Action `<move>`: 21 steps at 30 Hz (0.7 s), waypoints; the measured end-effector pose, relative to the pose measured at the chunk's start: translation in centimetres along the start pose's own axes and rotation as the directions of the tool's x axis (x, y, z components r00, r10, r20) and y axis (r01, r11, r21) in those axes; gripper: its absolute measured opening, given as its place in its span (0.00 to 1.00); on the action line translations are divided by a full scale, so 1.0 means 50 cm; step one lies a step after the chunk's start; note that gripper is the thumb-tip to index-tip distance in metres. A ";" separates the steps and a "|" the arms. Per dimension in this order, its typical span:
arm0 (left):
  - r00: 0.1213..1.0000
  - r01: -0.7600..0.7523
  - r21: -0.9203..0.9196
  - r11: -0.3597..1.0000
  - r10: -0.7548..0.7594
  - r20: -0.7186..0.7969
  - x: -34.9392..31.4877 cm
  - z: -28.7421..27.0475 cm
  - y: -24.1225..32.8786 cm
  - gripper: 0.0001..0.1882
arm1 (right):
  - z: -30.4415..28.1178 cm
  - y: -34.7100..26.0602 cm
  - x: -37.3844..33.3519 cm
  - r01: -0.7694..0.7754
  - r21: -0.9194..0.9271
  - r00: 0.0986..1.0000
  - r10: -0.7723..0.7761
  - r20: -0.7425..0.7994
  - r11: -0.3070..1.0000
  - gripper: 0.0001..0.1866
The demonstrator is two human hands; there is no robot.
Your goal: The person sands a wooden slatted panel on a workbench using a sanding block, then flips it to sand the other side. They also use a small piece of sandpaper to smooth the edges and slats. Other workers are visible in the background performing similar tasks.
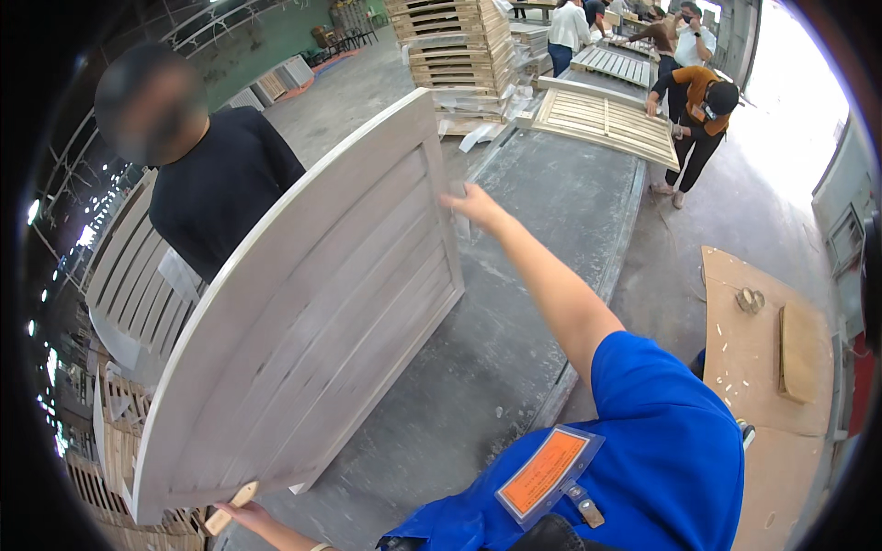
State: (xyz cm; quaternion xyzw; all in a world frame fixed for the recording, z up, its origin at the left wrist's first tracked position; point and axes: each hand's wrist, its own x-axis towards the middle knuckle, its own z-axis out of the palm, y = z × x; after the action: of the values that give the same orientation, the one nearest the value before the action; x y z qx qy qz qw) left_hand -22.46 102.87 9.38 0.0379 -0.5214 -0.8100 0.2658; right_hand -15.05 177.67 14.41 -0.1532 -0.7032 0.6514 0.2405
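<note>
A pale, white-washed wooden panel (pixel 312 312) with framed, grooved planks stands tilted on its edge on a long grey work table (pixel 542 220). My right arm reaches forward, and my right hand (pixel 470 206) grips the panel's far upright edge, its fingers partly hidden. Low at the panel's near end, my left hand (pixel 246 514) holds a small light-wood tool (pixel 231 509), perhaps a brush handle; its working end cannot be made out. That hand is close to the panel's bottom corner, and whether it also touches the panel is unclear.
A person in black (pixel 220 174) stands behind the panel at left. Farther along the table lies a slatted wooden panel (pixel 606 124), with a person in orange (pixel 703 96) beside it. Stacked slatted panels (pixel 459 55) rise beyond. At right, cardboard (pixel 744 340) carries tape rolls (pixel 750 300).
</note>
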 end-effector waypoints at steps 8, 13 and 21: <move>0.994 0.024 0.128 0.991 -0.010 -0.113 -0.019 -0.025 -0.131 0.41 | 0.040 0.146 -0.007 -0.118 -0.005 0.993 0.118 0.015 0.993 0.31; 0.961 0.146 0.115 0.983 -0.113 -0.252 -0.081 0.004 -0.056 0.39 | 0.014 0.087 -0.034 -0.130 -0.047 0.990 0.127 -0.061 0.990 0.32; 0.838 0.481 0.278 0.831 -0.343 -0.425 -0.236 0.003 0.029 0.38 | -0.104 0.068 -0.100 -0.473 -0.366 0.877 0.468 -0.109 0.802 0.37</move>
State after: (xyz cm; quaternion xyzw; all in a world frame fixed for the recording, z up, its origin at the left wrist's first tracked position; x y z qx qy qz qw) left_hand -11.81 108.08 8.13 0.3477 -0.5874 -0.7131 0.1598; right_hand -8.41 179.77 10.55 -0.3709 -0.7543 0.5401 0.0419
